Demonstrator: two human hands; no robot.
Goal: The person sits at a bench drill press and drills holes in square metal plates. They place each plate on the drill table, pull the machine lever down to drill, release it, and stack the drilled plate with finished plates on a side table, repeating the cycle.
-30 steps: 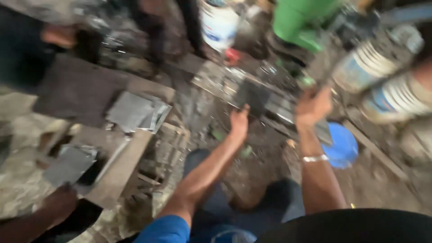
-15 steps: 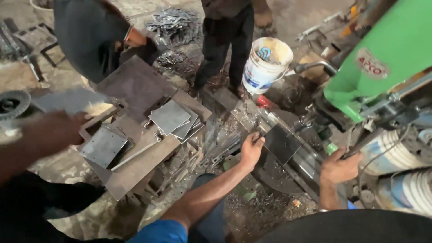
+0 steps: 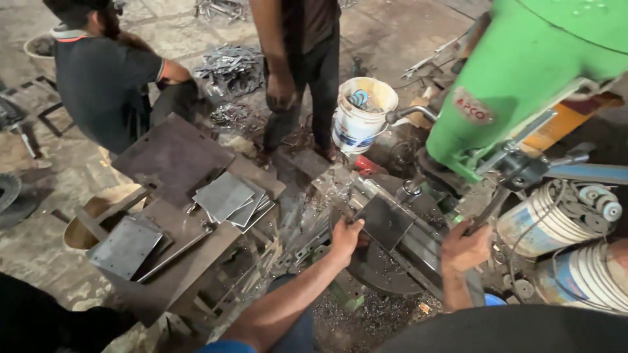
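Sheet (image 3: 384, 222), a dark square of metal, lies on the bed of the green press (image 3: 523, 78), at about 5 o'clock from the picture's centre. The left hand (image 3: 345, 238) holds its near-left edge: fingers curl over the rim and the thumb lies on top, a clenched grip on the sheet. The left forearm runs bare and nearly straight from 7 o'clock up to that hand, wrist level, knuckles turned toward the press.

The right hand (image 3: 463, 247) sits at 3 o'clock of the sheet, apart from it, fist closed round the lower end of a thin dark lever (image 3: 487, 209) that slants up toward 1 o'clock into the press. Its wrist is bent upward, the forearm rising steeply from the bottom edge.

At 9 o'clock of the left hand a low surface (image 3: 163, 157) carries a fanned stack of grey plates (image 3: 229, 199); a single plate (image 3: 124, 247) lies nearer the camera on the same stand. At 12 o'clock of the sheet stands a white bucket (image 3: 358, 117). Behind it a person stands in dark trousers, one hand (image 3: 281, 91) hanging loose; another person in a dark shirt (image 3: 98, 85) crouches at 10 o'clock. Two pale drums (image 3: 556, 229) stand at 3 o'clock of the right hand.
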